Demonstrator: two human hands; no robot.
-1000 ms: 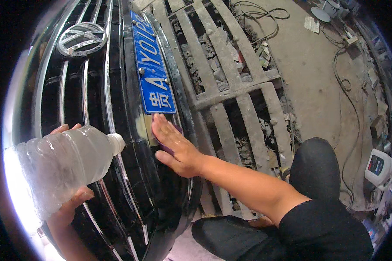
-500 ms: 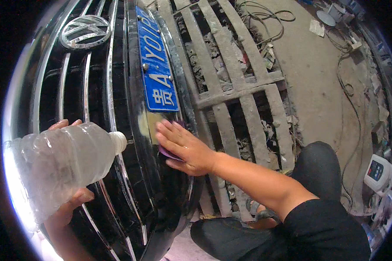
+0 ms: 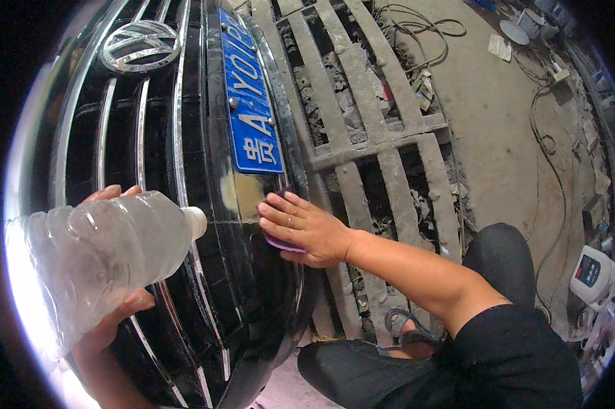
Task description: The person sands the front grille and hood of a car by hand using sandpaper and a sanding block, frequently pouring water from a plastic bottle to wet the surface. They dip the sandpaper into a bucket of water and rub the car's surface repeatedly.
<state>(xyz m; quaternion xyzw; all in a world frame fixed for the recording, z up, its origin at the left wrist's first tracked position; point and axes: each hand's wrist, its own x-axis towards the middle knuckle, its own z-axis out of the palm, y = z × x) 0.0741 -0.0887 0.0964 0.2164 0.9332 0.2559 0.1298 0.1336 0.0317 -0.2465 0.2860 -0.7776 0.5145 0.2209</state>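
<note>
My left hand (image 3: 135,303) is wrapped round a clear, ribbed plastic bottle (image 3: 109,249), tilted on its side with its white neck (image 3: 197,222) pointing right, in front of the car's black grille. Fingers of my right hand (image 3: 304,228) press a purple piece of sandpaper (image 3: 283,244) against the black bumper (image 3: 249,293); the hand covers most of the sheet. Just left of those fingertips lies a smooth yellowish patch (image 3: 242,194) on the bumper. Directly above this patch is the blue licence plate (image 3: 249,102).
Chrome strips (image 3: 181,123) and a round chrome emblem (image 3: 141,46) cross the grille. A dusty grate (image 3: 389,153) with debris-filled gaps lies right of the bumper. Cables (image 3: 553,163) run over the floor, and a white jug (image 3: 592,276) stands at the far right. My bent knee (image 3: 502,259) is at lower right.
My right hand has slid a little to the right along the bumper with the sandpaper, uncovering more of the yellowish patch. The bottle has shifted slightly right in the picture, still tilted.
</note>
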